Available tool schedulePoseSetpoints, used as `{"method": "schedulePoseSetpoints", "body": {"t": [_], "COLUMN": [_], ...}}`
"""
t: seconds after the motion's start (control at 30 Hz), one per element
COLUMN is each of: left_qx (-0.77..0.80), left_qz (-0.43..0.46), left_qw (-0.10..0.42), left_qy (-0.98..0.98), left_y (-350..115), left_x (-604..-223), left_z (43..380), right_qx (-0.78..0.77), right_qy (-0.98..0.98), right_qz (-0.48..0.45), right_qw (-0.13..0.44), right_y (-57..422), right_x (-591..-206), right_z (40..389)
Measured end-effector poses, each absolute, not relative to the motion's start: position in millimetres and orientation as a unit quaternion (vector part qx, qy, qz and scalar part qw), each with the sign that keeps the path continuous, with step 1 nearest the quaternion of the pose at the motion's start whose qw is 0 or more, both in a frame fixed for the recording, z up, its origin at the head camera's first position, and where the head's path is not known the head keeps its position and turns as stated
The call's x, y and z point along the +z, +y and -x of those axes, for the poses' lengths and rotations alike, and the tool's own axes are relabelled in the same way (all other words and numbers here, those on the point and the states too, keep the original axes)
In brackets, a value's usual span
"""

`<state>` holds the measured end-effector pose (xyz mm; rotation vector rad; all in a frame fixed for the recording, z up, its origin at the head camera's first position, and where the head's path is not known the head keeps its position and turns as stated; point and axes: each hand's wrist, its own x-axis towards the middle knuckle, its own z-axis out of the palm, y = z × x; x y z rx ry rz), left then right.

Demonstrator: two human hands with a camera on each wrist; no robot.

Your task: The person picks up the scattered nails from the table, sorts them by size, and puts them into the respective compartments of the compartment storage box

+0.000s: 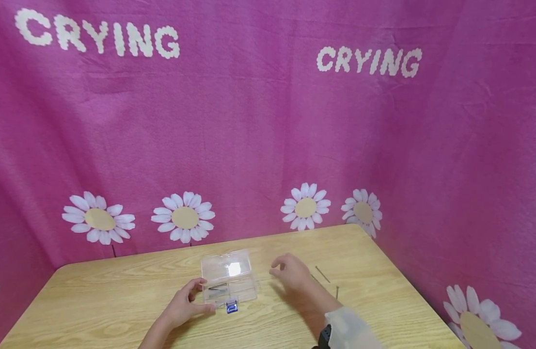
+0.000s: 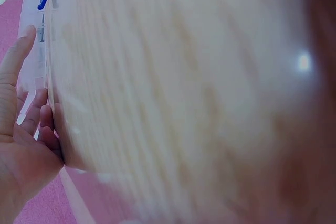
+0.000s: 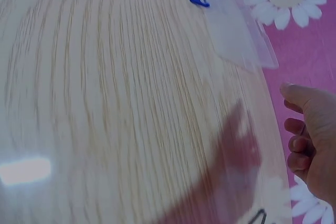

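Note:
A clear plastic divided box [image 1: 243, 290] stands on the table with its lid [image 1: 215, 266] raised at the back and a blue latch [image 1: 231, 306] at the front. Thin dark nails [image 1: 217, 287] lie in a left compartment. My left hand [image 1: 182, 305] holds the box's left side, thumb at the front corner and fingers at the rear. To the right of the box my right hand [image 1: 292, 274] hovers over the table, its fingers loosely curled. In the right wrist view nothing shows between its thumb [image 3: 294, 92] and fingers.
Right of my right hand a long nail [image 1: 322, 274] lies on the wooden table [image 1: 119, 295], with another nail [image 1: 337, 292] nearer me. A third is partly hidden behind the forearm. A pink curtain with daisies [image 1: 250, 135] hangs behind the table and along its right side.

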<state>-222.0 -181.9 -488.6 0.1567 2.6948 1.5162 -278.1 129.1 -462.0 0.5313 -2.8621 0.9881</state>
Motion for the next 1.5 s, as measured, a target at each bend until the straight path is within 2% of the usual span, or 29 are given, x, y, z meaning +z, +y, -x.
{"method": "schedulePoseSetpoints", "body": {"t": [0.2, 0.47, 0.83, 1.5], "left_qx": [0.491, 0.485, 0.492, 0.496], "left_qz": [-0.045, -0.052, -0.043, -0.057], "left_qw": [0.030, 0.018, 0.034, 0.024], "left_qy": [0.870, 0.873, 0.869, 0.866], "left_y": [-182, -182, -182, -183], "left_x": [-488, -490, -488, -489], "left_z": [222, 224, 223, 222], "right_qx": [0.336, 0.338, 0.340, 0.321], "right_qy": [-0.929, -0.932, -0.936, -0.945], "right_qz": [-0.149, -0.111, -0.065, -0.020], "right_qw": [0.035, 0.075, 0.071, 0.058], "right_y": [152, 177, 213, 257], "right_x": [-465, -472, -474, -485], "right_z": [280, 282, 278, 266]}}
